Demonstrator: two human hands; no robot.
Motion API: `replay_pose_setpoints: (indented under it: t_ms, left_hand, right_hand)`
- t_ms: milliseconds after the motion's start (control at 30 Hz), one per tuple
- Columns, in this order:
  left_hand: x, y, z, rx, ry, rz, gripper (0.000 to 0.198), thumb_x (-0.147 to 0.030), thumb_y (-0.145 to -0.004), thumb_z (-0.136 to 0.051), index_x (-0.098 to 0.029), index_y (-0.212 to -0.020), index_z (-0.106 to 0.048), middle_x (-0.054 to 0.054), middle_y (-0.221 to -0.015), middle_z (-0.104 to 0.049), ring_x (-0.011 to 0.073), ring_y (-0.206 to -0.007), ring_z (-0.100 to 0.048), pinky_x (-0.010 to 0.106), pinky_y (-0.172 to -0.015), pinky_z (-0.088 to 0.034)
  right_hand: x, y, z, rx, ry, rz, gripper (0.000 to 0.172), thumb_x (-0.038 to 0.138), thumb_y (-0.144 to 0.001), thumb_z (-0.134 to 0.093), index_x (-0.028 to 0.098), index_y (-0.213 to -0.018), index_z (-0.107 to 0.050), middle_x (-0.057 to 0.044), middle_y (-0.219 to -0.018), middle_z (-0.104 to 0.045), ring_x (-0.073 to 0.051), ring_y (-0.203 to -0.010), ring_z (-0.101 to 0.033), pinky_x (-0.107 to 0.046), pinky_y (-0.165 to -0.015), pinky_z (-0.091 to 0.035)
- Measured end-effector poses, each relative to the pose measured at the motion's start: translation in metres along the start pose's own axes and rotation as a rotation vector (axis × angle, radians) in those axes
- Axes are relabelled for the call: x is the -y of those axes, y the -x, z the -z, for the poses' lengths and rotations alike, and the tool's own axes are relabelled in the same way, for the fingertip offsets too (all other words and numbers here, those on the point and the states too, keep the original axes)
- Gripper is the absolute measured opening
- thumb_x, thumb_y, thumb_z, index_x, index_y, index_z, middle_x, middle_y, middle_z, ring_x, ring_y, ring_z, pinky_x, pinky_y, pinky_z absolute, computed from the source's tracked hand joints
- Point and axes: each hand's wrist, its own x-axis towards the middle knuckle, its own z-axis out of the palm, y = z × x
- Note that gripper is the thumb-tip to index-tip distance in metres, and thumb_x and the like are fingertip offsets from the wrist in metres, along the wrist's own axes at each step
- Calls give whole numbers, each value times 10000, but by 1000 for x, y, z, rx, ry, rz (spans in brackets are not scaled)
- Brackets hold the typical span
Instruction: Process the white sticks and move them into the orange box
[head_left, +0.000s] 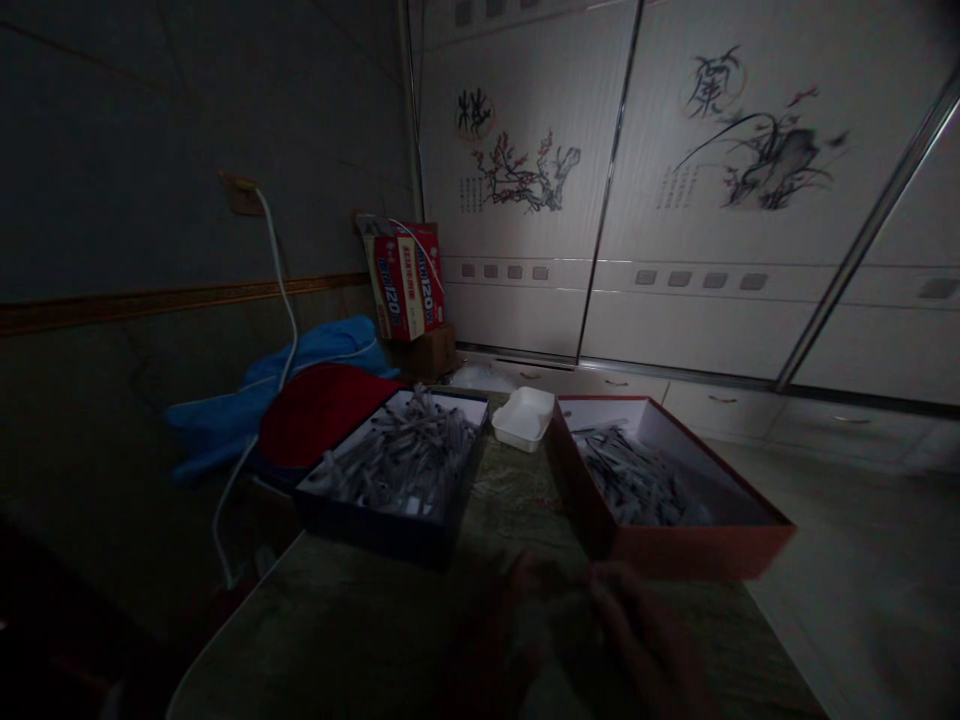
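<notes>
The room is very dark. My left hand point(499, 630) and my right hand point(637, 630) meet low over the near edge of a green table point(360, 630), fingertips close together. Their fingers look curled, but the gloom hides whether anything is between them. Ahead on the left stands a dark blue box point(390, 535) heaped with several small grey pieces point(401, 455). A red box point(675, 550) ahead on the right holds a smaller pile of the same grey pieces point(637, 480). A small white tray point(525, 418) stands between the two boxes at the back.
A red cloth point(315, 410) and a blue cloth point(300, 370) lie left of the table. A white cable point(281, 290) hangs from a wall socket. A red carton point(405, 280) stands on a brown box. Painted sliding cabinet doors point(675, 200) fill the back.
</notes>
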Motion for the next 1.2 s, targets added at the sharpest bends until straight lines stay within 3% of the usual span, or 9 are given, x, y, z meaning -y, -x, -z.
replay_pose_setpoints:
  t_ms: [100,200,367,533,633,833,933,1000,1200]
  left_hand:
    - [2,0,9,-67,-49,20,527,-375,-832,-494,-228,-1335,-431,104,-1338,-523,257,-1230,-464,425,-1048,-341]
    - [0,0,17,-79,-31,88,462,-388,-836,-487,-226,-1268,-511,110,-1243,-602,251,-1133,-553,402,-990,-416]
    - [-5,0,24,-67,-93,131,381,-347,-811,-532,-279,-1181,-593,67,-1190,-643,248,-1101,-572,376,-976,-423]
    - [-6,-3,40,-145,-137,138,327,-360,-811,-530,-263,-1104,-638,65,-1132,-674,237,-1037,-611,346,-914,-465]
    - [-9,-12,58,-243,-211,73,287,-356,-822,-504,-232,-1039,-646,59,-1041,-704,221,-956,-642,321,-844,-496]
    - [-13,-58,129,-398,-670,-29,263,-294,-861,-412,-175,-999,-601,74,-978,-696,209,-913,-642,307,-820,-482]
    - [-6,-89,166,-180,-1039,85,307,-187,-853,-368,-182,-1044,-608,89,-1111,-662,210,-1049,-593,309,-895,-436]
    - [0,-108,182,-45,-1121,167,288,-137,-790,-434,-177,-957,-665,116,-1030,-696,252,-979,-630,333,-821,-471]
    - [10,-131,193,177,-1208,283,198,-64,-643,-567,-152,-722,-726,174,-850,-729,299,-854,-676,323,-697,-493]
  right_hand:
    - [8,-40,38,-291,259,129,374,523,-814,-473,201,-911,-637,-57,-799,-680,-202,-725,-640,-285,-661,-500]
    - [6,-85,64,-538,450,279,421,492,-865,-388,166,-1023,-602,-64,-748,-660,-198,-650,-633,-289,-607,-484]
    - [-23,-125,75,-234,769,293,491,487,-869,-374,153,-1176,-561,-142,-1017,-681,-269,-796,-676,-380,-682,-510]
    - [-48,-86,59,-314,674,304,507,525,-866,-335,146,-995,-646,-133,-936,-716,-259,-773,-689,-353,-686,-529]
    - [-61,-46,34,-210,505,214,483,550,-858,-368,180,-966,-659,-97,-900,-736,-226,-727,-697,-270,-591,-534]
    - [-87,-3,-9,-125,295,13,530,599,-858,-344,191,-883,-681,-77,-833,-745,-223,-709,-692,-251,-605,-504]
    - [-94,-4,-11,-52,273,11,526,596,-855,-355,189,-857,-688,-86,-808,-745,-229,-702,-688,-251,-608,-500]
    - [-97,-7,-9,-6,276,-4,519,581,-862,-352,187,-890,-689,-92,-836,-746,-231,-728,-690,-249,-613,-502]
    - [-102,-10,-7,45,316,-22,480,531,-889,-327,200,-857,-674,-72,-801,-736,-214,-714,-686,-244,-624,-479]
